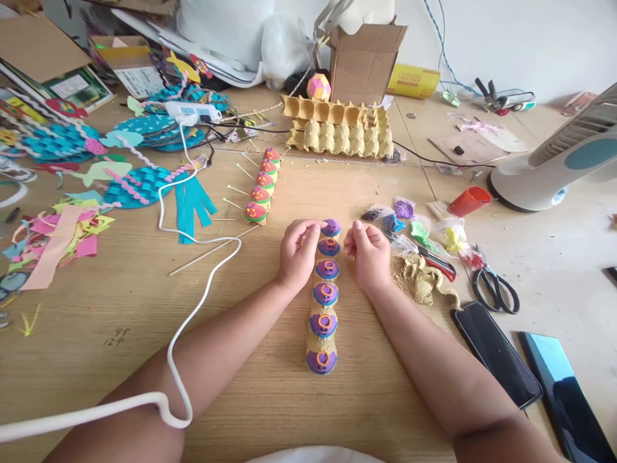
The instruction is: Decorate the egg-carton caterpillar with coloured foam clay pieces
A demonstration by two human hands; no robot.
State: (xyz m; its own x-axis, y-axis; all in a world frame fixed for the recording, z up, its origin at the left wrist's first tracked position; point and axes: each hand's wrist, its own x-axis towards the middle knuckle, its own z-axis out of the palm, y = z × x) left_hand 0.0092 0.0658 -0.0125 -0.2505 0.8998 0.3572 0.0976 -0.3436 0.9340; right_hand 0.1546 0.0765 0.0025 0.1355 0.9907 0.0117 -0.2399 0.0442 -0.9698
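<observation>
The left hand (297, 252) is curled, its fingertips pinched on the far purple cap (331, 227) of a strip of egg carton (324, 297) that lies lengthwise on the bench (260, 399), straight ahead between the two forearms. The right hand (369, 251) is loosely closed just beside that same end of the strip; whether anything is gripped in it cannot be told. Six cups of the strip are seen, each topped with purple and blue clay and an orange ring.

To the right of the right hand, a crumpled scrap of carton (424, 281) is lying, and beyond it small bags of coloured clay (415, 230) are spread out, with a red-handled knife (436, 262) among them. Black scissors (495, 288) and an orange cup (468, 200) are placed further right, two dark phones (496, 352) nearer the bench edge, and a white fan (559, 161) at the far right.

To the left, a second decorated strip (263, 186) with red and green caps and pins stuck in it is set further back, and a white cable (193, 308) is draped over the left forearm. Egg trays (340, 128) and a cardboard box (364, 61) are stood at the back, and blue paper fish (135, 183) and foam scraps (62, 231) are strewn at the far left
</observation>
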